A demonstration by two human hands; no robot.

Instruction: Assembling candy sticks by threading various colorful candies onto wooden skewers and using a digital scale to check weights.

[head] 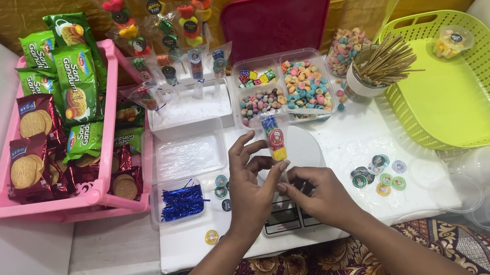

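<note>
The candy skewer [274,139] in its clear wrapper stands almost upright, long axis running from the hands toward the table's far edge, above the small scale [301,154] near the front edge. The left hand [250,186] pinches its lower end with fingers closed on it. The right hand [321,194] closes on the wrapper's bottom tip. Round stickers [378,173] lie right, blue twist ties [181,201] left; little bare room remains between them.

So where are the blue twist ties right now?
In the head view, the blue twist ties lie in a clear tray left of the left hand, below the pink basket.
</note>
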